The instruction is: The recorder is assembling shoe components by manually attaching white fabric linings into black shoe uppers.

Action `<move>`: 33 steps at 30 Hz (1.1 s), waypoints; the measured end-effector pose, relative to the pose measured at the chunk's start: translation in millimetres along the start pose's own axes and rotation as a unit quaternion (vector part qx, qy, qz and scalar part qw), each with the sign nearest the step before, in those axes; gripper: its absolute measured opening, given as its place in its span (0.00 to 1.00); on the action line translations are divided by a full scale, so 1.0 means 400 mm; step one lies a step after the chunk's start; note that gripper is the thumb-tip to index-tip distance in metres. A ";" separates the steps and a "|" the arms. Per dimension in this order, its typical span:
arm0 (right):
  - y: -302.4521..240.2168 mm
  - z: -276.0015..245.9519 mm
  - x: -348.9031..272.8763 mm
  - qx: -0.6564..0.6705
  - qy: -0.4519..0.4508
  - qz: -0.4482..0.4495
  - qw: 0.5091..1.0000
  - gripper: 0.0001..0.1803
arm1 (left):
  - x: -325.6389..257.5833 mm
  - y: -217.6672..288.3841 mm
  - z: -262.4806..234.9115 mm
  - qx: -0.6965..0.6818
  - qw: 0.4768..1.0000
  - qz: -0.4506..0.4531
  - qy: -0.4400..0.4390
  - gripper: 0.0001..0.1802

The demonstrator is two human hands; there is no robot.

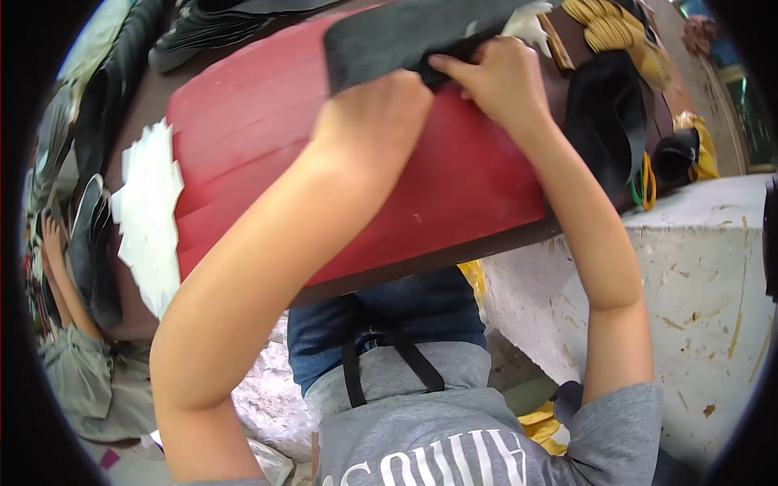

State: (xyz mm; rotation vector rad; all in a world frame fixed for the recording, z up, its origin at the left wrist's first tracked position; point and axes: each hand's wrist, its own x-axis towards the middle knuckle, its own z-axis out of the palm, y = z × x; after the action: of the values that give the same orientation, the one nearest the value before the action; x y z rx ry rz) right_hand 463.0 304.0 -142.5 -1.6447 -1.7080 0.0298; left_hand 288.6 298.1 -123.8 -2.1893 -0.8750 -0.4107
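A black flexible sheet [389,50] lies across the far part of a red, slightly creased work surface [454,178]. My right hand [506,81] is closed on the sheet's near edge, pinching a folded part of it between thumb and fingers. Close by, my left hand [374,113] is curled into a fist against the same edge. It is smeared by motion and its fingertips are turned away, so what it grips is hidden. A crumpled whitish piece [528,26] sits just beyond my right hand.
White jagged-edged sheets [150,215] hang over the left side. Stacked black pieces [215,36] lie at the far left, tan pieces [612,32] at the far right, above a black strip [608,113]. Another person's arm [65,271] shows at left. A white block [689,308] stands at right.
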 end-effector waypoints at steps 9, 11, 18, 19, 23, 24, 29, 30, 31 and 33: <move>0.079 0.011 -0.002 -0.023 0.034 -0.051 0.998 0.15 | 0.070 0.077 0.037 0.081 0.986 0.047 -0.141 0.10; 0.074 0.008 0.004 -0.044 0.016 -0.046 0.998 0.14 | 0.070 0.082 0.066 0.059 0.988 0.038 -0.135 0.10; 0.072 0.002 0.009 -0.112 -0.012 -0.021 0.993 0.11 | 0.029 0.093 0.107 0.080 0.992 0.045 -0.086 0.11; 0.083 0.012 0.012 -0.109 -0.005 -0.020 0.994 0.11 | 0.017 0.089 0.109 0.111 0.989 0.054 -0.081 0.11; 0.311 0.055 0.005 -0.159 0.091 -0.270 0.945 0.09 | 0.052 0.051 0.104 -0.003 0.998 0.035 -0.045 0.11; 0.353 0.055 -0.002 -0.184 0.115 -0.343 0.914 0.09 | 0.066 0.062 0.118 -0.054 0.998 0.032 -0.029 0.11; 0.013 -0.032 0.037 0.099 -0.127 0.206 0.965 0.08 | 0.062 0.038 0.049 0.057 0.960 0.094 -0.256 0.11; 0.020 -0.032 0.037 0.096 -0.124 0.204 0.966 0.08 | 0.061 0.036 0.039 0.056 0.962 0.092 -0.252 0.11; 0.046 -0.023 0.027 0.019 -0.080 0.121 0.989 0.09 | 0.056 0.036 0.030 0.071 0.963 0.104 -0.239 0.11; 0.102 0.003 0.005 -0.135 0.013 -0.048 0.990 0.10 | 0.048 0.035 0.015 0.102 0.963 0.128 -0.212 0.12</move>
State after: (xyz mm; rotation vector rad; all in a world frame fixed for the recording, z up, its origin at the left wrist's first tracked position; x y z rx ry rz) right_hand 497.3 313.6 -162.8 -1.7431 -1.8326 -0.2807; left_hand 312.0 304.4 -125.2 -2.1907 -0.7963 0.2759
